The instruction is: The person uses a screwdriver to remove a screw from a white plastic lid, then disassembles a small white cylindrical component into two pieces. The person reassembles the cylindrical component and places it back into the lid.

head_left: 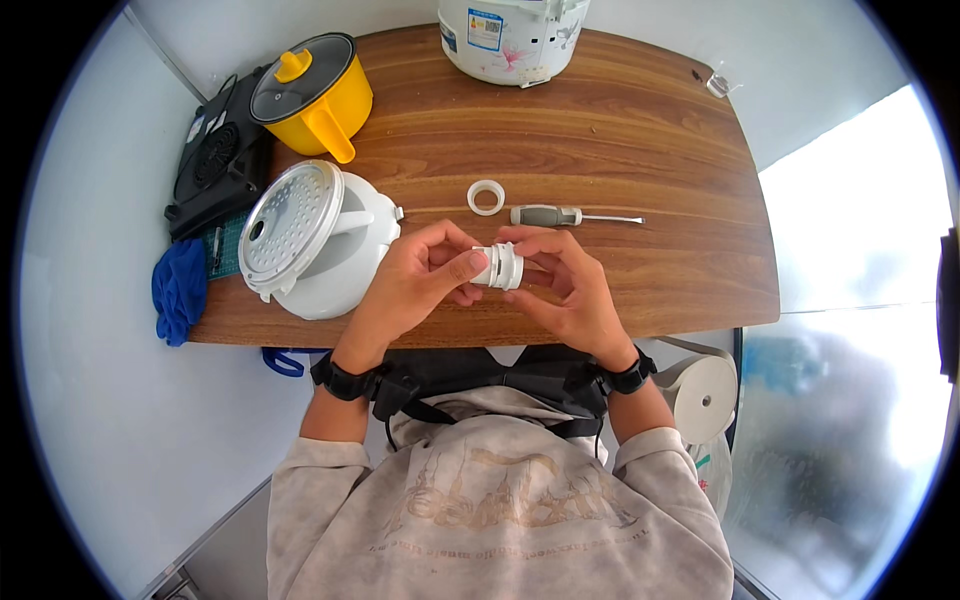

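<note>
Between my hands, just above the near part of the table, is a small white plastic cylindrical part (507, 267) with a ridged collar. My left hand (430, 270) grips its left end, the thumb pressed along the side. Around its right end curl the fingers of my right hand (565, 285), thumb below and index finger on top. A white plastic ring (486, 197) lies flat on the table just beyond my hands. Right of the ring rests a screwdriver (575, 216) with a grey handle, its shaft pointing right.
A white rice cooker lid (340, 280) with a perforated inner plate leans at left. Behind it stand a yellow pot (325, 105) with a glass lid and a black induction cooker (215, 150). A blue cloth (180, 290) hangs at the table's left edge. A white rice cooker body (510, 50) stands at the back.
</note>
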The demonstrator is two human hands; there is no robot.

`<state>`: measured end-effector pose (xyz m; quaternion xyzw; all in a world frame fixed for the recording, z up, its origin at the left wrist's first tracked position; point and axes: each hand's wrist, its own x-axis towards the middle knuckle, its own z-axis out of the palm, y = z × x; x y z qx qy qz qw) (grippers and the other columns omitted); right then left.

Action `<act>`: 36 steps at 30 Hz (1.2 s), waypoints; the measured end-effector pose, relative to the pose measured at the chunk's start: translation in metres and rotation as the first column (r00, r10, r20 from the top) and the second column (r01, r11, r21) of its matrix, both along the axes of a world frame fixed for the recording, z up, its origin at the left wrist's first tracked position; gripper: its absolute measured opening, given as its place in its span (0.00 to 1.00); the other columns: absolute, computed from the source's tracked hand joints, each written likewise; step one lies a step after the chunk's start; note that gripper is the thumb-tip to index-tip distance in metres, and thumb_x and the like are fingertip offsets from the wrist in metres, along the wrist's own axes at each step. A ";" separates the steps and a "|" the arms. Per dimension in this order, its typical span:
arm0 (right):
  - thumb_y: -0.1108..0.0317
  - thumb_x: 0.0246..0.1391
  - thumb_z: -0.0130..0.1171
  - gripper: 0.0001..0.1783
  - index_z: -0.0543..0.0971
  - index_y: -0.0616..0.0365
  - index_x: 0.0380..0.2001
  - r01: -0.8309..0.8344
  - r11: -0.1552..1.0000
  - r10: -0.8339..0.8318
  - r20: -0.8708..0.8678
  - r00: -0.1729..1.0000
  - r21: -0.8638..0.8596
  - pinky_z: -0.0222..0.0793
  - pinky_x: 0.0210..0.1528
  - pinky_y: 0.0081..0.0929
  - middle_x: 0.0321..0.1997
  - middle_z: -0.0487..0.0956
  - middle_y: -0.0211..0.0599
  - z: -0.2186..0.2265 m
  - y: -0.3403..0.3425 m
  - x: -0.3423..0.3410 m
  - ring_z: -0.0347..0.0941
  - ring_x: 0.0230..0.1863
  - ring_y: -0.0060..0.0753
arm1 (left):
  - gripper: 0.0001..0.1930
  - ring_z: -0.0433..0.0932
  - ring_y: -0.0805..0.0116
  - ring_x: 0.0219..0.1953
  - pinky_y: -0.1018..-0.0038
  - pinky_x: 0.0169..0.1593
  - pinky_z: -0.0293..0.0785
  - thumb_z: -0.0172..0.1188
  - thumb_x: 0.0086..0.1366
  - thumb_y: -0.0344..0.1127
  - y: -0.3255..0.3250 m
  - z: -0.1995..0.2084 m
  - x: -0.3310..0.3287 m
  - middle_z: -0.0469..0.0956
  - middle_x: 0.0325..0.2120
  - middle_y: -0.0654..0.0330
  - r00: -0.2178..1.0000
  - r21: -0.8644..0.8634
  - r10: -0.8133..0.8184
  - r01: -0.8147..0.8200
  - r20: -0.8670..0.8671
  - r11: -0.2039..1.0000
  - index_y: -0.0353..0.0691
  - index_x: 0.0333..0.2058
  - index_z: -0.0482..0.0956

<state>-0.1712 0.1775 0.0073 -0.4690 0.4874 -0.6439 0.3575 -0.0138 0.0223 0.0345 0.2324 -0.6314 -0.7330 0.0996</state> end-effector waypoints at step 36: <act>0.82 0.50 0.69 0.24 0.72 0.62 0.49 -0.086 0.985 0.118 0.228 0.966 -0.147 0.73 0.64 0.40 0.60 0.71 0.44 -0.005 0.003 -0.006 0.67 0.67 0.42 | 0.23 0.81 0.75 0.37 0.79 0.43 0.79 0.75 0.57 0.39 0.008 0.012 0.006 0.82 0.36 0.60 0.994 -0.176 -0.067 0.051 -0.086 0.983 0.37 0.47 0.78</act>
